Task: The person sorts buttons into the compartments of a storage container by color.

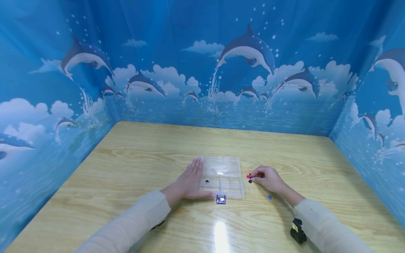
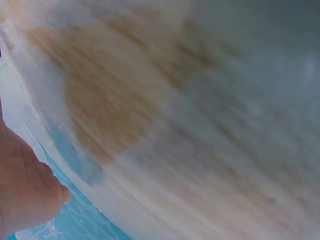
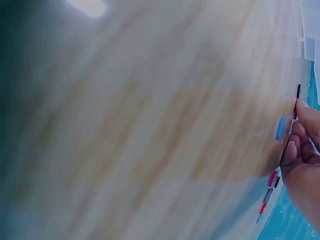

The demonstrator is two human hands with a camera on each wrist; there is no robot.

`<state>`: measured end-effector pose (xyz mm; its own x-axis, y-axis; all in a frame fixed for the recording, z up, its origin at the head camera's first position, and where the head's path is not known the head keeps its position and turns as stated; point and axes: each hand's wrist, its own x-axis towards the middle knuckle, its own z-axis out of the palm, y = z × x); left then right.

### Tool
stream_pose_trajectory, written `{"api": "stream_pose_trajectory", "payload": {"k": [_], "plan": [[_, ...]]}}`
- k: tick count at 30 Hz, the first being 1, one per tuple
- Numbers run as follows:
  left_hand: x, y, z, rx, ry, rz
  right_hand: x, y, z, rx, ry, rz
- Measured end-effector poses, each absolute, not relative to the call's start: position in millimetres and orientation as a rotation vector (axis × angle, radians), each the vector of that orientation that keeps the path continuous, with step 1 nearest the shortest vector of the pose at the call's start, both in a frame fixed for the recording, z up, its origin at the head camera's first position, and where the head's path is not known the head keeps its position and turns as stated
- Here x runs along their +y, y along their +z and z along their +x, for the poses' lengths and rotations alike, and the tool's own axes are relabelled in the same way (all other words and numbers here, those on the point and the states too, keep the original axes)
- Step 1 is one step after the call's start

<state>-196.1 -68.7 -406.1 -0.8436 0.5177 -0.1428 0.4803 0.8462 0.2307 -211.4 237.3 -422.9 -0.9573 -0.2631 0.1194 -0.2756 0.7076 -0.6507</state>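
Pick-up step, likely: right hand (image 1: 268, 179) has fingertips together, hold unclear, small round black disc (image 1: 250, 181) just beside them; left hand (image 1: 191, 182), fingers straight, touches clear plastic compartment box (image 1: 232, 183); next needs fine pinch.

From above the near side of the box (image 1: 220, 165), my head view looks forward and down, farthest back of the three, taking in both hands, most of the tabletop (image 1: 148, 151) and the curtain (image 1: 177, 38) beyond. I see the right wrist camera (image 1: 298, 231) there, nearer and to the right of the box; its own view skims the tabletop, very close and tilted, sharing the right hand (image 1: 269, 179) and blue disc (image 1: 269, 197) with the head view. My left wrist view, equally low, left of the box, shares the left hand (image 1: 191, 181) with it.
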Motion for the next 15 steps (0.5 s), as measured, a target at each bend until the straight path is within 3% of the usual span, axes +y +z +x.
{"api": "stream_pose_trajectory", "payload": {"k": [15], "plan": [[-67.9, -407.4, -197.1, 2.833, 0.257, 0.781, 234.8, -418.8, -208.5, -2.883, 1.122, 0.476]]}}
